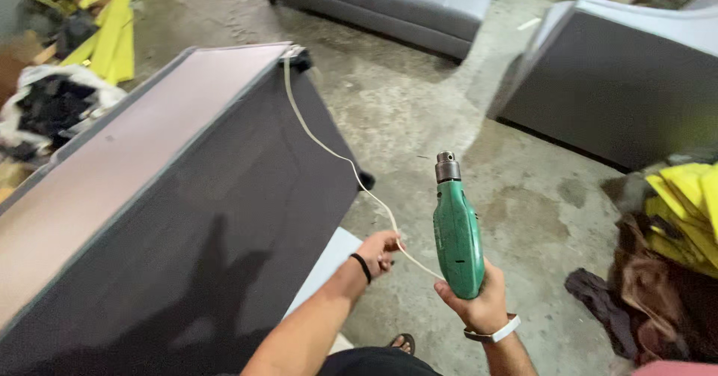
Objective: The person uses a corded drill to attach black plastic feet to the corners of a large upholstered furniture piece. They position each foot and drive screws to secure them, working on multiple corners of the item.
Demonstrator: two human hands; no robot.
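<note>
My right hand [479, 301] grips a green electric drill [457, 234] with its metal chuck pointing up and away. A pale cord [329, 148] runs from the drill, through my left hand [380, 250], up to the far top corner of an upturned sofa frame [172, 196]. My left hand is closed on the cord, close to the frame's dark fabric side. A black band sits on my left wrist and a white one on my right.
A grey sofa [404, 2] stands at the back, another grey upholstered piece [621, 84] at right. Yellow foam strips [112, 25] lie top left, yellow pieces [692, 204] and dark cloth [613, 309] at right. Concrete floor [419, 107] lies between. My sandalled foot [402, 341] shows below.
</note>
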